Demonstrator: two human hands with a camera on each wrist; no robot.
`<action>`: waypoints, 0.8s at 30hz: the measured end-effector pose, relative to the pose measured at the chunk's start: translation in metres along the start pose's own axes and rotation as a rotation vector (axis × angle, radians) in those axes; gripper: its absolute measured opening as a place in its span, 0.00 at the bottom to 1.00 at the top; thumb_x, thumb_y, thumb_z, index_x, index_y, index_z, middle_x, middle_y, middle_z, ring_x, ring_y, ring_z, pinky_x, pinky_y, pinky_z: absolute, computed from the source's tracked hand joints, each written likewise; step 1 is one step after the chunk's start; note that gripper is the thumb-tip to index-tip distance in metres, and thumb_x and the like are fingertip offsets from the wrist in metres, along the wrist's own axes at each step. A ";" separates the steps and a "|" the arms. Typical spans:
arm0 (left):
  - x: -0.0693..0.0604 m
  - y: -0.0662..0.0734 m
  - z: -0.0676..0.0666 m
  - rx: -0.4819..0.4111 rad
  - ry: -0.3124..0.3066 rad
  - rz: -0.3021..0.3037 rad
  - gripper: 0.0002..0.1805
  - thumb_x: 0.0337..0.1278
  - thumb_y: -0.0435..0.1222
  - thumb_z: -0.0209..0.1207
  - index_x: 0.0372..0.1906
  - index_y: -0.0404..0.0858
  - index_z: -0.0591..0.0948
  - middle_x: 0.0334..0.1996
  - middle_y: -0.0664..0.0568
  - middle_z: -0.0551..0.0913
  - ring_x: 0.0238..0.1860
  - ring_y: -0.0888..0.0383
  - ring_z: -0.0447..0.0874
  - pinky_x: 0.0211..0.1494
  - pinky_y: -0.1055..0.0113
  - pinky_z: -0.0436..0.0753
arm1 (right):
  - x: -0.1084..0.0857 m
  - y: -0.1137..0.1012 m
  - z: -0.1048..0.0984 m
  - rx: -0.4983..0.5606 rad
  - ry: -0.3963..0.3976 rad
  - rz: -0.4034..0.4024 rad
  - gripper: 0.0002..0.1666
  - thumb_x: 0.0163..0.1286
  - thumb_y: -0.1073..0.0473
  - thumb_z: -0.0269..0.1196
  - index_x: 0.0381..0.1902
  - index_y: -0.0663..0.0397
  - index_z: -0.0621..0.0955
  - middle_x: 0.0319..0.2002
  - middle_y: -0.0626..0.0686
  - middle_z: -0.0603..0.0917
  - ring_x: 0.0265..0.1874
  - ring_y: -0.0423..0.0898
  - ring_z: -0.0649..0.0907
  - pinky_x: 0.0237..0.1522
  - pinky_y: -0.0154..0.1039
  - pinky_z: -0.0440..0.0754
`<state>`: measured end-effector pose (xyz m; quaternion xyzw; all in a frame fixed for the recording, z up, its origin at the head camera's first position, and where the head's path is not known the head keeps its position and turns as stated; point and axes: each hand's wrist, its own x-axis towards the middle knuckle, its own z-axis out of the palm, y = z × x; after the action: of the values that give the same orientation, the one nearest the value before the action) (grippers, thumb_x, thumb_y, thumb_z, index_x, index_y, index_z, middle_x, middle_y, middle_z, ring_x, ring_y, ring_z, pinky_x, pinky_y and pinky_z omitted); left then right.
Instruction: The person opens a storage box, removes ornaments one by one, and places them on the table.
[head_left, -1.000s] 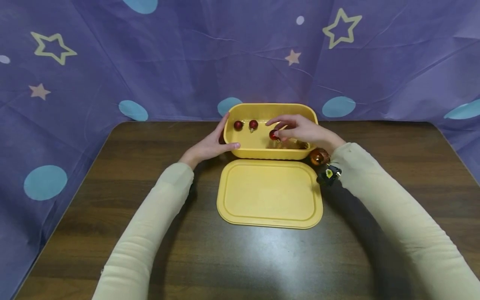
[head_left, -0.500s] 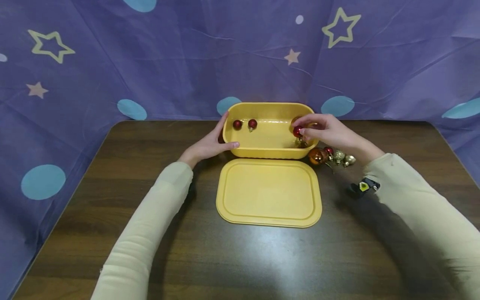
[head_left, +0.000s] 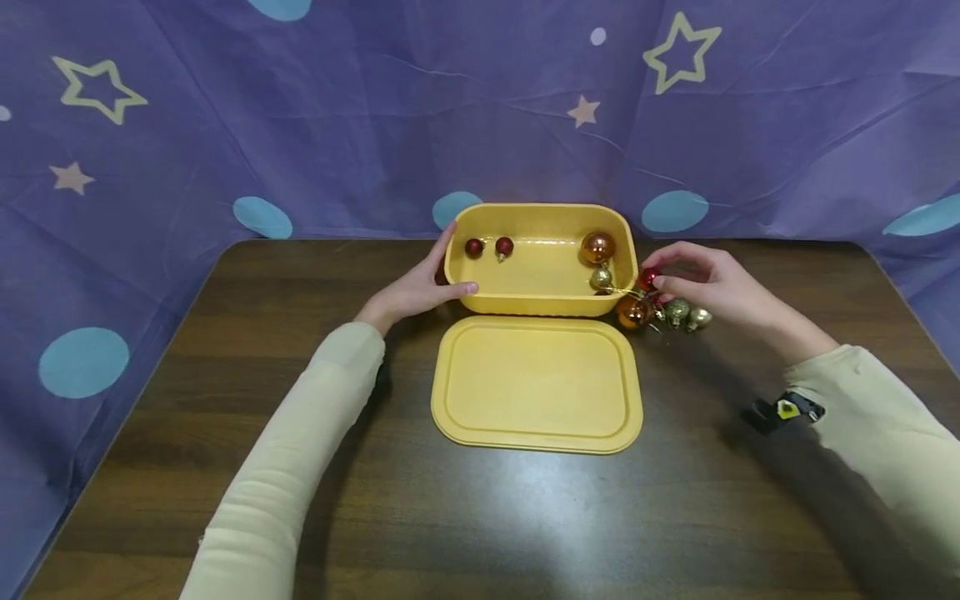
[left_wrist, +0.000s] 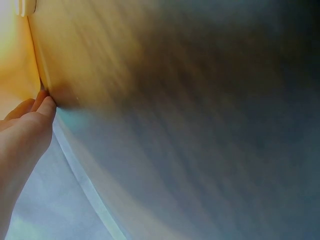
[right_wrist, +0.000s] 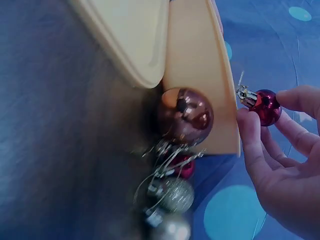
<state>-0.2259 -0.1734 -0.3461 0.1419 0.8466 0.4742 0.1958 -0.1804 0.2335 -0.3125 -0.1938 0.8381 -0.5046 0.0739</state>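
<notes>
A yellow rectangular container (head_left: 540,307) stands at the back of the table. My left hand (head_left: 416,292) holds its left end, thumb at the front rim and fingers along the outer wall. Inside lie two dark red baubles (head_left: 504,247) at the left, an orange bauble (head_left: 598,247) and a gold bauble (head_left: 602,277) at the right. My right hand (head_left: 720,287) pinches a shiny red bauble (right_wrist: 269,108) between thumb and fingers, just outside the container's right end. Below it another orange bauble (right_wrist: 185,116), a red one (right_wrist: 184,166) and silvery-gold ones (right_wrist: 177,195) lie together.
A flat yellow lid (head_left: 537,385) lies in front of the container on the dark wooden table (head_left: 480,533). Behind the table hangs a purple cloth (head_left: 360,125) with stars and dots. Thin strings (right_wrist: 155,180) trail from the baubles at the container's right.
My right hand has lifted the red bauble from inside the container and carried it right, past the right rim. The baubles at that end now show. My left hand stays in place.
</notes>
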 end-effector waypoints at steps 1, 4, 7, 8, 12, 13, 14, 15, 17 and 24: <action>0.000 0.000 0.000 -0.002 -0.002 0.004 0.57 0.60 0.47 0.63 0.75 0.64 0.30 0.76 0.54 0.33 0.74 0.53 0.41 0.72 0.55 0.51 | -0.003 0.003 -0.001 0.005 0.002 0.000 0.17 0.71 0.66 0.58 0.56 0.68 0.75 0.43 0.48 0.83 0.34 0.46 0.85 0.35 0.36 0.82; 0.001 -0.001 0.000 -0.017 -0.010 0.021 0.57 0.61 0.46 0.63 0.75 0.63 0.30 0.76 0.54 0.33 0.74 0.54 0.43 0.71 0.57 0.53 | -0.012 0.012 -0.005 0.035 0.006 0.004 0.16 0.70 0.68 0.58 0.55 0.66 0.76 0.42 0.45 0.83 0.33 0.44 0.85 0.34 0.35 0.81; 0.001 -0.001 0.000 -0.030 -0.010 0.029 0.57 0.61 0.45 0.63 0.75 0.62 0.30 0.76 0.54 0.33 0.74 0.54 0.43 0.71 0.57 0.53 | -0.021 0.021 -0.008 0.059 0.009 0.010 0.15 0.70 0.69 0.58 0.54 0.65 0.76 0.42 0.45 0.83 0.34 0.42 0.84 0.34 0.33 0.81; 0.001 -0.001 0.000 -0.031 -0.008 0.027 0.57 0.61 0.45 0.63 0.75 0.62 0.30 0.76 0.55 0.33 0.74 0.54 0.43 0.71 0.57 0.53 | -0.023 0.024 -0.009 0.061 0.011 0.013 0.15 0.70 0.69 0.58 0.54 0.65 0.76 0.42 0.45 0.83 0.34 0.41 0.84 0.35 0.32 0.81; 0.000 -0.001 -0.001 -0.024 -0.006 0.020 0.56 0.61 0.45 0.63 0.75 0.63 0.30 0.76 0.56 0.32 0.74 0.55 0.40 0.72 0.56 0.51 | -0.033 0.031 -0.011 0.020 0.059 0.054 0.15 0.70 0.68 0.59 0.54 0.67 0.75 0.42 0.43 0.82 0.36 0.40 0.84 0.36 0.33 0.81; 0.000 -0.001 -0.001 -0.027 -0.010 0.022 0.56 0.61 0.45 0.63 0.75 0.63 0.30 0.76 0.56 0.32 0.74 0.55 0.40 0.72 0.56 0.50 | -0.036 0.032 -0.011 0.005 0.073 0.065 0.16 0.70 0.68 0.59 0.54 0.68 0.75 0.42 0.42 0.82 0.36 0.40 0.84 0.36 0.33 0.81; 0.000 -0.001 -0.001 -0.027 -0.014 0.022 0.56 0.61 0.45 0.63 0.75 0.62 0.30 0.76 0.56 0.31 0.74 0.55 0.39 0.72 0.56 0.50 | -0.039 0.033 -0.012 -0.006 0.088 0.074 0.16 0.70 0.68 0.59 0.53 0.69 0.75 0.42 0.43 0.82 0.36 0.40 0.85 0.36 0.34 0.81; 0.000 0.000 -0.002 -0.030 -0.019 0.023 0.56 0.61 0.45 0.63 0.75 0.61 0.30 0.76 0.55 0.31 0.74 0.55 0.38 0.72 0.56 0.49 | -0.042 0.034 -0.012 -0.015 0.101 0.083 0.16 0.70 0.68 0.59 0.53 0.69 0.75 0.42 0.42 0.82 0.37 0.40 0.85 0.36 0.34 0.82; -0.001 0.003 -0.002 -0.038 -0.029 0.022 0.57 0.61 0.44 0.62 0.76 0.59 0.29 0.76 0.54 0.30 0.74 0.54 0.36 0.72 0.55 0.47 | -0.047 0.037 -0.014 -0.031 0.120 0.095 0.16 0.70 0.68 0.59 0.53 0.70 0.75 0.42 0.42 0.82 0.36 0.40 0.85 0.35 0.34 0.82; -0.014 0.025 -0.002 -0.033 -0.046 0.009 0.56 0.63 0.40 0.61 0.76 0.50 0.29 0.76 0.49 0.30 0.75 0.51 0.35 0.72 0.54 0.46 | -0.061 0.049 -0.021 -0.046 0.191 0.143 0.15 0.69 0.68 0.60 0.52 0.69 0.75 0.39 0.37 0.82 0.34 0.38 0.84 0.35 0.30 0.80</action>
<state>-0.2131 -0.1685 -0.3210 0.1533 0.8334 0.4854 0.2154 -0.1437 0.2948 -0.3498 -0.0863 0.8642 -0.4950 0.0251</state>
